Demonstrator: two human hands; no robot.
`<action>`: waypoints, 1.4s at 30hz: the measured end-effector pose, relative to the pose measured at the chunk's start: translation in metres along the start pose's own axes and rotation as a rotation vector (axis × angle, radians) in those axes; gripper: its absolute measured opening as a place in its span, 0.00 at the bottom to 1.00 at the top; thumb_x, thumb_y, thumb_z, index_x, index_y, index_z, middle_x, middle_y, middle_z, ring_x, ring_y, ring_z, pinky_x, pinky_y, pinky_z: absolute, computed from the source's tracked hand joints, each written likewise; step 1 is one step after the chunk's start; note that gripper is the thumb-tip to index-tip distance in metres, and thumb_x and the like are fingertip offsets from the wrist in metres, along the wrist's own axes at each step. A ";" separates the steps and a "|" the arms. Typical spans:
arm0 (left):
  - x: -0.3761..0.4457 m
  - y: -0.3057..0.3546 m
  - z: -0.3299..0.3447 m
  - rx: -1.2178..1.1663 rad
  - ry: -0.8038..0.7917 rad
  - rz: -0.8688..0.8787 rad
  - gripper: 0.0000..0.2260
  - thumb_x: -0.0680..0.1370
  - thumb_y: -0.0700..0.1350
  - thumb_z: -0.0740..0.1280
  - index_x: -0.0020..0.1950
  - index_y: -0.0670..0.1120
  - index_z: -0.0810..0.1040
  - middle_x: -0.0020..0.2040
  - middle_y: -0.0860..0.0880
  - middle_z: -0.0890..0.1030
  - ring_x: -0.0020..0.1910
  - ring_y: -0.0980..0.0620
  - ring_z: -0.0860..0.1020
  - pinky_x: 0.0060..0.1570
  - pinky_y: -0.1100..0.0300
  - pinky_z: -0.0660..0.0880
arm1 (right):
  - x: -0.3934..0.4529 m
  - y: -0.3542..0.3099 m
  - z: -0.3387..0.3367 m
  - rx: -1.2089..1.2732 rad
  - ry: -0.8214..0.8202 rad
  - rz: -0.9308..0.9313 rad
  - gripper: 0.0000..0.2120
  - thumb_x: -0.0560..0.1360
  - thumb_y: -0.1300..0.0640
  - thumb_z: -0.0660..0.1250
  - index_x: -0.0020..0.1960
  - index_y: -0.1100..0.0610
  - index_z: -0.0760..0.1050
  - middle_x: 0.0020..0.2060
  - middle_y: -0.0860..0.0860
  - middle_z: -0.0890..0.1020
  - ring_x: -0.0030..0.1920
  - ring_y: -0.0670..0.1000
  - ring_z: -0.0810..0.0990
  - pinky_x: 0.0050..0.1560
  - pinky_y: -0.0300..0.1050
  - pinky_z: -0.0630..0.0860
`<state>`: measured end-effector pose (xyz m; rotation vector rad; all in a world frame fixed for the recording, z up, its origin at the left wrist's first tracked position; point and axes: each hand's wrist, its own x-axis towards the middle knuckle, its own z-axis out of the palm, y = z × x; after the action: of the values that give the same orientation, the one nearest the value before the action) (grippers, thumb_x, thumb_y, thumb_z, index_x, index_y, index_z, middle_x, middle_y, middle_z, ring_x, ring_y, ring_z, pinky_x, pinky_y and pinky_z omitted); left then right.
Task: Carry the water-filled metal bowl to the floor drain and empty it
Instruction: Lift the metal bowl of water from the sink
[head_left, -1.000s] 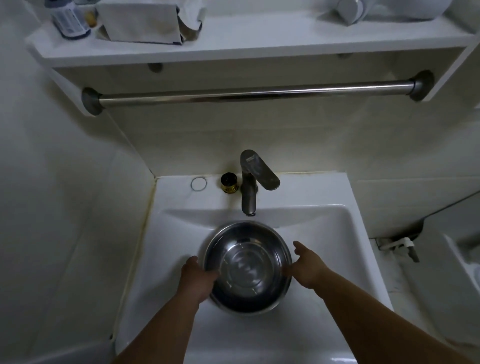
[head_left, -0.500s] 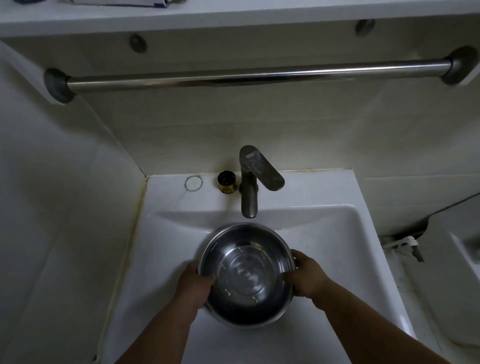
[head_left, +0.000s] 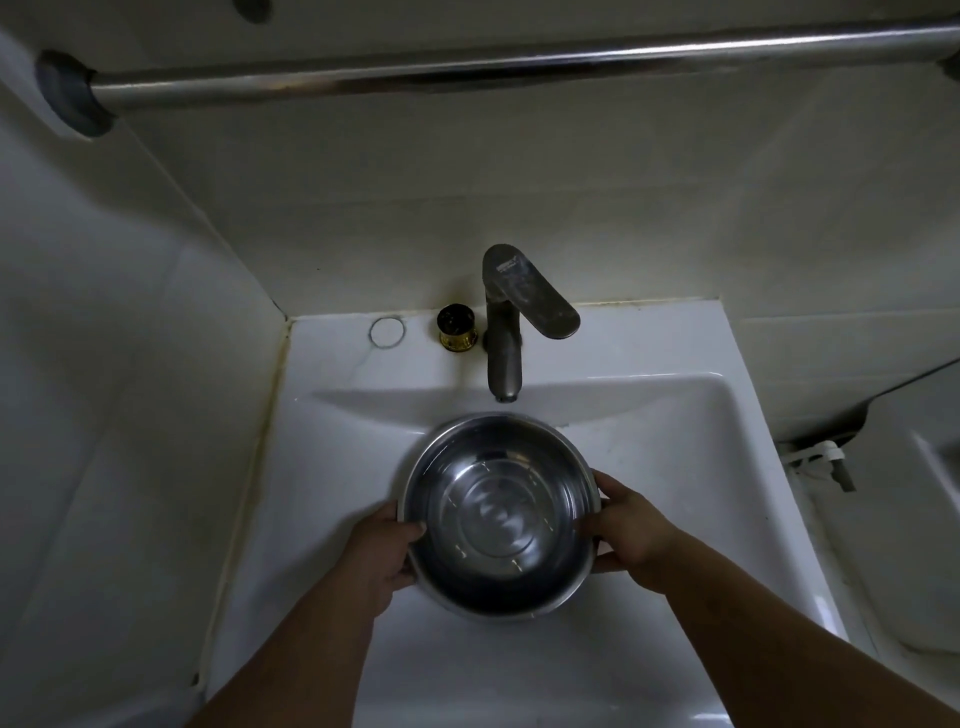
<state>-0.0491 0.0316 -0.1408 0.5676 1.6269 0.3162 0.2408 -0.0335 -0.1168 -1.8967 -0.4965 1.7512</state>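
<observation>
A round metal bowl (head_left: 496, 512) with clear water in it sits in the white sink basin (head_left: 670, 452), just below the faucet spout. My left hand (head_left: 382, 551) grips the bowl's left rim, thumb over the edge. My right hand (head_left: 626, 535) grips the right rim the same way. The floor drain is out of view.
A grey faucet (head_left: 506, 322) stands at the sink's back edge, with a small gold-and-black cap (head_left: 457, 327) and a thin ring (head_left: 387, 331) to its left. A metal towel bar (head_left: 467, 70) runs across the wall above. A white fixture (head_left: 909, 519) lies to the right.
Both hands have closed round the bowl's rim from either side. The view has dropped and come closer to the sink.
</observation>
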 end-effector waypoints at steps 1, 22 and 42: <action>0.001 -0.001 0.000 -0.006 -0.003 -0.004 0.14 0.82 0.34 0.65 0.65 0.47 0.80 0.57 0.38 0.85 0.54 0.37 0.83 0.60 0.40 0.79 | 0.000 0.001 0.000 0.003 0.001 0.005 0.35 0.73 0.75 0.67 0.68 0.41 0.75 0.54 0.61 0.84 0.50 0.61 0.85 0.36 0.50 0.86; 0.008 -0.010 -0.009 -0.047 -0.082 -0.010 0.15 0.83 0.36 0.64 0.59 0.54 0.82 0.44 0.46 0.90 0.43 0.44 0.87 0.37 0.50 0.84 | -0.006 0.009 0.004 0.082 -0.071 0.001 0.32 0.75 0.76 0.64 0.61 0.39 0.79 0.57 0.62 0.83 0.50 0.62 0.84 0.35 0.48 0.85; -0.010 -0.011 -0.015 -0.030 -0.104 0.041 0.18 0.80 0.32 0.63 0.59 0.51 0.85 0.48 0.43 0.90 0.41 0.44 0.88 0.35 0.51 0.84 | -0.011 0.021 -0.004 0.125 -0.108 -0.055 0.35 0.75 0.77 0.63 0.65 0.39 0.80 0.58 0.60 0.85 0.53 0.65 0.87 0.45 0.59 0.87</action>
<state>-0.0650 0.0188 -0.1363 0.5857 1.5099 0.3358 0.2425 -0.0574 -0.1195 -1.6947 -0.4633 1.8118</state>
